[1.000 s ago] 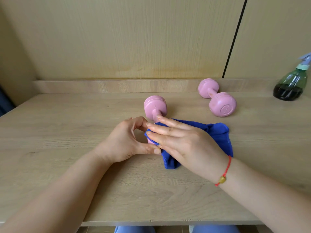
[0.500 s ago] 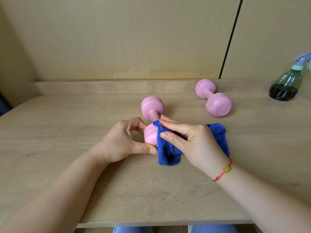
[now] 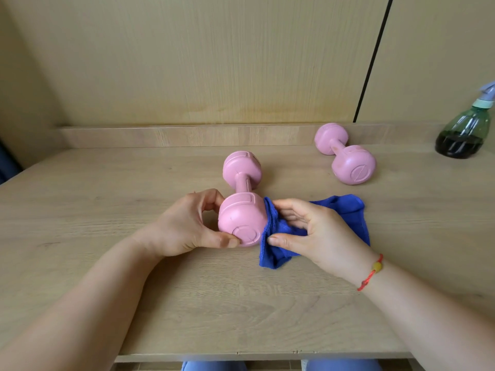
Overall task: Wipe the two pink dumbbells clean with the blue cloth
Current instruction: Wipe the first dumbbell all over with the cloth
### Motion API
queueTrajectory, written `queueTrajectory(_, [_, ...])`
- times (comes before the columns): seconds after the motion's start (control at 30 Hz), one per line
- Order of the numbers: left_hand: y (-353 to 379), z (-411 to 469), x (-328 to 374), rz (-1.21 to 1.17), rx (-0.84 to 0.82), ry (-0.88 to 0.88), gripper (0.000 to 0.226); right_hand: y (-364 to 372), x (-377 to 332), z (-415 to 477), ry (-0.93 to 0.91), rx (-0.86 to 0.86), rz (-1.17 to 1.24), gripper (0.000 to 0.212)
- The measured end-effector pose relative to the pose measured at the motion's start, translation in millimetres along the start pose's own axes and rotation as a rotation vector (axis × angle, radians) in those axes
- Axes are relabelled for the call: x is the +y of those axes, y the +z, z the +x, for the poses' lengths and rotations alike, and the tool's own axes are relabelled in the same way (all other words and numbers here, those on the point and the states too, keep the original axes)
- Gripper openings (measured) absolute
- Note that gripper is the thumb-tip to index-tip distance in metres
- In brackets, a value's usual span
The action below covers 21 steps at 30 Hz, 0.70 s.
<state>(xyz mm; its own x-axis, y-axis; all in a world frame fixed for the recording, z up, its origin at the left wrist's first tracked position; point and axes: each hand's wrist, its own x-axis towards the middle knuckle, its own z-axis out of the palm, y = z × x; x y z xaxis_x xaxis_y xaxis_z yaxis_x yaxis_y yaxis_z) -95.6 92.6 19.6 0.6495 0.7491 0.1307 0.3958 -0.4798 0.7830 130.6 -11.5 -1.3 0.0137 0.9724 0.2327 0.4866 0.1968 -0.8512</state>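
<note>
1. At the near edge of the desk (image 3: 241, 317), two bare forearms enter from 7 and 5 o'clock. The right wrist carries a red cord bracelet (image 3: 371, 274).
2. Left hand (image 3: 184, 226): clamped on the near head of the near dumbbell (image 3: 242, 218), with the thumb on the end face and the fingers curled over the far side of that head.
3. Near dumbbell: lies on the desk at centre, axis running 6 to 12 o'clock. Handle and far head are uncovered.
4. Right hand (image 3: 318, 231): thumb and fingers are closed on a fold of the blue cloth (image 3: 351, 212), holding it against the 3 o'clock flank of the near head.
5. Blue cloth: bunched, the rest trailing on the desk toward 3 o'clock, partly under the right hand.
6. Second dumbbell (image 3: 348, 159): at 2 o'clock, well apart from both hands, lying on the desk near the back ledge, untouched.
7. Spray bottle (image 3: 460, 137): at the far right edge, green, with dark liquid in its lower part.
</note>
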Motion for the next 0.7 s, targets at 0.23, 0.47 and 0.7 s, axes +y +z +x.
queueTrajectory(0.23, [-0.1,0.6,-2.5,0.04,-0.065,-0.003,0.062,3.8,-3.0,4.3,-0.022,0.058,0.107,0.052])
queueTrajectory(0.47, [16.5,1.6,-2.5,0.312,-0.042,0.07,0.069,-2.5,-12.7,1.2,-0.039,0.017,0.224,0.043])
queueTrajectory(0.7, [18.0,3.1,-5.2,0.357,-0.037,0.072,0.082,-5.9,-9.5,-2.0,-0.061,0.037,0.2,0.045])
